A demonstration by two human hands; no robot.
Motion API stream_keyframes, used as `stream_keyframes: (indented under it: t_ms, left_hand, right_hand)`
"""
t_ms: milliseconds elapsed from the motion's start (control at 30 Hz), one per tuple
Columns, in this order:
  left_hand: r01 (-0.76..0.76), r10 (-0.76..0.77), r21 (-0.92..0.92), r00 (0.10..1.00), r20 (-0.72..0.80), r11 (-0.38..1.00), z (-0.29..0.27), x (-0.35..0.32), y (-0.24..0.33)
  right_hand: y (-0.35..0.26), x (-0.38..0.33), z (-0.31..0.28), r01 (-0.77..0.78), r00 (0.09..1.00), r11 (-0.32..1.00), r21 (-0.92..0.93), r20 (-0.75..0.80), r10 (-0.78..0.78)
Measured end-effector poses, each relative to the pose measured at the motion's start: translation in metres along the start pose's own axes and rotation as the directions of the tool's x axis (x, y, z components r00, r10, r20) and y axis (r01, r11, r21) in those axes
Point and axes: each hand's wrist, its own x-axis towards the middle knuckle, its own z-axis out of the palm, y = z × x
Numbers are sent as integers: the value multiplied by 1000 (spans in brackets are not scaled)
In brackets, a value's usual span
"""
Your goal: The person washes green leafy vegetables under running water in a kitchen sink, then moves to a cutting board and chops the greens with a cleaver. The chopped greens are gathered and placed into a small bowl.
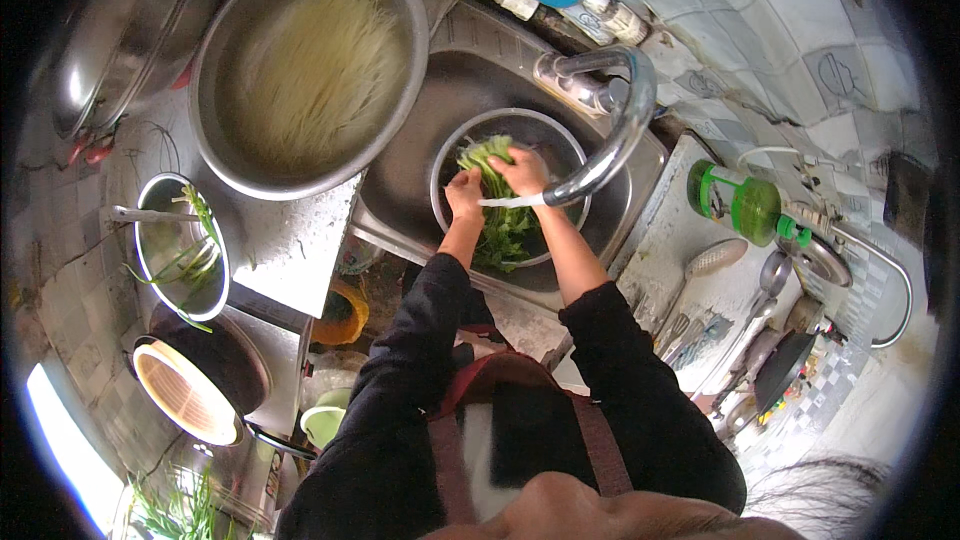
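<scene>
In the sink (400, 202) stands a round metal bowl (437, 180) with a bunch of leafy greens (503, 238) in it, pale stalks at the far end and leaves nearer me. My left hand (464, 193) is closed on the stalks from the left side. Against the same stalks, my right hand (522, 172) is closed from the right, just beside the left one. From the curved faucet (632, 125), a white stream of water (508, 202) runs across in front of my hands. The fingertips are partly hidden among the greens.
A large metal basin (205, 105) of soaking thin noodles (325, 70) sits left of the sink. Nearer left are a smaller bowl (143, 250) with green onions (200, 230) and a basket (180, 390). On the right stand a green bottle (735, 200) and a slotted spoon (715, 258).
</scene>
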Motion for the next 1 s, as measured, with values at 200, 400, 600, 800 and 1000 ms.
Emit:
stream_keyframes:
  t_ms: [200, 400, 600, 800, 1000]
  left_hand:
    - [220, -213, 50, 970, -120, 974, 22, -10, 7]
    - [337, -326, 78, 936, -132, 938, 18, -15, 9]
    - [85, -86, -172, 996, -3, 981, 16, -20, -13]
    - [529, 150, -737, 761, 631, 420, 5, -15, -12]
    - [388, 54, -680, 845, 532, 622, 7, -47, 11]
  right_hand:
    - [-12, -28, 7, 231, 973, 938, -260, 43, -227]
    - [24, -19, 3, 156, 953, 942, -296, -204, -222]
    - [6, 8, 27, 19, 797, 928, -372, -554, -238]
    - [-34, -36, 49, 179, 964, 934, -309, -135, -229]
    - [22, -30, 85, 338, 910, 912, 233, -330, -253]
